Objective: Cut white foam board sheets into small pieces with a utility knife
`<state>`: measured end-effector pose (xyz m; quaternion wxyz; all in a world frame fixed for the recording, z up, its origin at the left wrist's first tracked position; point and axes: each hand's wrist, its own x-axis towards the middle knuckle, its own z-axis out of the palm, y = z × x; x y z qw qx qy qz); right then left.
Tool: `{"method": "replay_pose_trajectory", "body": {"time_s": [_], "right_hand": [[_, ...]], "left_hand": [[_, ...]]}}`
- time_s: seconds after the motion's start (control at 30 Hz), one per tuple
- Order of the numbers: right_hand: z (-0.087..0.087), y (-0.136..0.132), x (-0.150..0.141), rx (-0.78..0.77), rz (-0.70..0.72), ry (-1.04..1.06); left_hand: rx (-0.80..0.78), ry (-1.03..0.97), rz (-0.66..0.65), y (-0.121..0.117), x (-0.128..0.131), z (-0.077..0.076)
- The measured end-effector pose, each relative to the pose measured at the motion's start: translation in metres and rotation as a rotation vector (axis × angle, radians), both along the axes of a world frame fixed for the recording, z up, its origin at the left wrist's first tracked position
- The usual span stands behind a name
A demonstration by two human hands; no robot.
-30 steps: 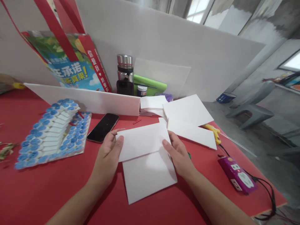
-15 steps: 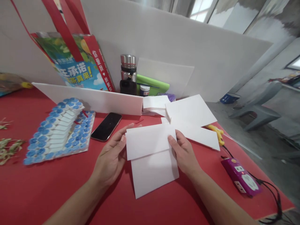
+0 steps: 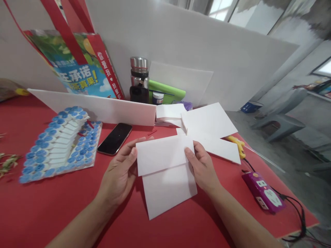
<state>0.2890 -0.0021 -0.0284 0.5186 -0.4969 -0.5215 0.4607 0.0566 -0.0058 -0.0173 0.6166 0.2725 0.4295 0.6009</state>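
Note:
Two overlapping pieces of white foam board are between my hands above the red table. The upper strip (image 3: 162,155) lies across the top of a larger lower piece (image 3: 169,193). My left hand (image 3: 120,168) is closed on the strip's left end, thumb at its edge and fingers behind. On the right side, my right hand (image 3: 203,165) pinches both pieces, its thumb on the front face; its other fingers are partly hidden behind. A black phone (image 3: 115,138) lies just beyond my left hand.
At left sits a white board model with blue paper rosettes (image 3: 41,155). More white boards (image 3: 209,120) lie beyond my right hand, near a yellow glue gun (image 3: 237,144) and a purple power strip (image 3: 263,193). A steel bottle (image 3: 139,74) and shopping bag (image 3: 77,75) stand behind.
The strip's left end has shifted slightly left with my left hand. The whole view has moved a little; both hands keep their hold.

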Motion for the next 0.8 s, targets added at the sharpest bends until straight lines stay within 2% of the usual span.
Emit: {"method": "replay_pose_trajectory", "body": {"time_s": [0.27,0.4,0.63,0.8], "right_hand": [[0.002,0.000,0.001,-0.023,-0.009,-0.004],[0.003,0.000,0.002,0.010,-0.022,-0.047],[0.000,0.000,0.000,-0.008,-0.026,-0.072],[-0.001,0.001,-0.001,0.035,-0.011,-0.038]], "left_hand": [[0.022,0.077,-0.017,-0.002,0.001,0.000],[0.010,0.051,-0.055,-0.004,0.003,0.003],[0.031,0.068,-0.038,-0.005,0.005,0.009],[0.043,0.117,-0.033,-0.004,0.006,0.011]]}}
